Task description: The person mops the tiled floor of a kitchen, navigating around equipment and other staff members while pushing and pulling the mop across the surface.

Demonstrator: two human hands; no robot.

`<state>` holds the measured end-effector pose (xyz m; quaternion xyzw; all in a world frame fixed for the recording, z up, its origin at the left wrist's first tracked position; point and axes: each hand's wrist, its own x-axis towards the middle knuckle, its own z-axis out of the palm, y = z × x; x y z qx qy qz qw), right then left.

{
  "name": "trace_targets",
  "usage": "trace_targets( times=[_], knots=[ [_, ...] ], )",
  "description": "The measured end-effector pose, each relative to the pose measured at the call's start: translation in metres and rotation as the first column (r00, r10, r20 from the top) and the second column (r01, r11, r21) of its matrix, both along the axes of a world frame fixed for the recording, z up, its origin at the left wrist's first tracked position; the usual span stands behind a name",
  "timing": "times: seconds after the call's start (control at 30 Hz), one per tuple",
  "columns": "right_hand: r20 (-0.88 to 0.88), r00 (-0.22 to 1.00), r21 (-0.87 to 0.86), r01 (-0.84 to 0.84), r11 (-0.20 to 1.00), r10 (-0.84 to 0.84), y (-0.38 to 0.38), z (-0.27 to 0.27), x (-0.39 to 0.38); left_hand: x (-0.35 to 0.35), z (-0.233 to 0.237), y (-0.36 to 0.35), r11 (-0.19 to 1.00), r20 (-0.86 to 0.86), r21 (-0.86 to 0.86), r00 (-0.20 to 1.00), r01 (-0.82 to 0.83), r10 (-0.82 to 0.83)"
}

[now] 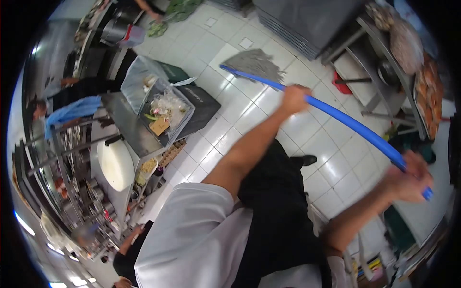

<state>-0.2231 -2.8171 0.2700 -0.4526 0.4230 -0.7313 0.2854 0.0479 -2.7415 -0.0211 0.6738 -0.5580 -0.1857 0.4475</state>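
Note:
A mop with a blue handle [353, 126] reaches across the view. Its grey string mop head [259, 66] lies spread on the white tiled floor [230, 108]. Partway down the handle, my left hand [295, 98] is closed around it. My right hand [412, 177] grips the same handle close to its top end, which sticks out past the fingers at the far right; this hand is slightly blurred.
A bin [192, 113] full of plastic and food waste stands left of the mop. A metal counter [132, 122] holds a white container [115, 164]. Shelving [357, 45] with bagged goods stands right, a grey cabinet [293, 24] ahead. Other people work at the left.

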Motion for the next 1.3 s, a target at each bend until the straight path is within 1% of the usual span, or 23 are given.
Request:
trace_targets(
  times=[0.03,0.07,0.1,0.13,0.17,0.2,0.23,0.27,0.33,0.37,0.43,0.47,0.53,0.6,0.67,0.73,0.87,1.0,1.1,1.17,1.2,1.27,1.3],
  knots=[
    [0.071,0.996,-0.048,-0.057,0.997,0.061,0.027,-0.008,0.083,0.057,-0.006,0.022,0.992,0.011,-0.039,0.993,-0.119,0.120],
    [0.092,0.951,-0.158,-0.279,0.947,0.295,0.051,-0.030,0.135,0.104,-0.013,0.045,0.941,0.040,-0.099,0.943,-0.324,0.330],
    [0.193,0.888,-0.102,-0.404,0.909,0.417,0.080,-0.041,0.186,0.150,-0.023,0.066,0.885,0.033,-0.071,0.886,-0.460,0.463],
    [0.187,0.802,-0.096,-0.560,0.823,0.567,0.105,-0.061,0.225,0.188,-0.027,0.086,0.791,0.108,-0.023,0.785,-0.611,0.610],
    [0.219,0.682,-0.039,-0.709,0.704,0.698,0.126,-0.074,0.250,0.220,-0.039,0.109,0.706,0.080,-0.094,0.701,-0.702,0.708],
    [0.254,0.551,0.030,-0.826,0.563,0.795,0.146,-0.088,0.275,0.248,-0.054,0.134,0.700,0.132,-0.060,0.690,-0.712,0.712],
    [0.246,0.427,-0.039,-0.892,0.450,0.870,0.160,-0.112,0.295,0.268,-0.050,0.154,0.688,0.219,0.099,0.690,-0.719,0.689],
    [0.194,0.359,-0.013,-0.929,0.369,0.913,0.174,-0.124,0.304,0.273,-0.032,0.167,0.598,0.232,0.323,0.674,-0.734,0.701],
    [0.197,0.298,0.037,-0.954,0.296,0.934,0.195,-0.149,0.314,0.282,-0.040,0.188,0.606,0.377,0.324,0.687,-0.726,0.621],
    [0.172,0.253,0.019,-0.967,0.254,0.952,0.193,-0.148,0.312,0.279,-0.038,0.186,0.582,0.365,0.299,0.654,-0.756,0.663],
    [0.032,0.289,0.034,-0.957,0.288,0.957,0.196,-0.147,0.296,0.257,-0.038,0.182,0.601,0.258,0.270,0.658,-0.752,0.708],
    [0.022,0.253,0.033,-0.967,0.252,0.967,0.192,-0.147,0.283,0.243,-0.037,0.179,0.575,0.249,0.265,0.631,-0.774,0.734],
    [-0.061,0.193,0.024,-0.981,0.195,0.979,0.167,-0.145,0.258,0.219,-0.033,0.162,0.614,0.182,0.289,0.672,-0.735,0.718],
    [-0.124,0.171,0.034,-0.984,0.177,0.977,0.142,-0.127,0.231,0.187,-0.031,0.144,0.642,0.188,0.187,0.669,-0.743,0.719],
    [-0.086,0.188,0.034,-0.981,0.191,0.979,0.119,-0.103,0.201,0.150,-0.022,0.122,0.633,0.196,0.061,0.631,-0.772,0.751],
    [-0.120,0.194,0.049,-0.978,0.201,0.974,0.095,-0.071,0.171,0.110,0.014,0.106,0.678,0.114,-0.033,0.672,-0.734,0.732],
    [-0.137,0.012,-0.065,-0.998,0.003,0.990,0.040,0.005,0.125,0.030,0.069,0.067,0.559,0.062,-0.083,0.555,-0.825,0.829],
    [-0.013,-0.167,-0.160,-0.973,-0.166,0.986,-0.027,0.080,0.114,-0.040,0.120,0.016,0.514,-0.070,-0.228,0.541,-0.827,0.838],
    [0.028,-0.308,-0.109,-0.947,-0.304,0.951,-0.087,0.133,0.105,-0.090,0.153,-0.017,0.449,-0.095,-0.216,0.477,-0.867,0.874],
    [0.024,-0.379,-0.058,-0.924,-0.377,0.925,-0.119,0.163,0.098,-0.123,0.177,-0.025,0.486,-0.156,-0.175,0.512,-0.856,0.845],
    [-0.020,-0.397,-0.018,-0.918,-0.397,0.918,-0.135,0.175,0.095,-0.138,0.171,-0.027,0.451,-0.180,-0.168,0.477,-0.877,0.860],
    [-0.068,-0.444,0.022,-0.896,-0.443,0.894,-0.147,0.195,0.083,-0.167,0.145,-0.021,0.553,-0.188,-0.021,0.547,-0.833,0.816],
    [-0.024,-0.633,0.032,-0.774,-0.632,0.774,-0.147,0.204,0.077,-0.181,0.131,-0.012,0.589,-0.125,0.045,0.580,-0.807,0.805]
  ],
)
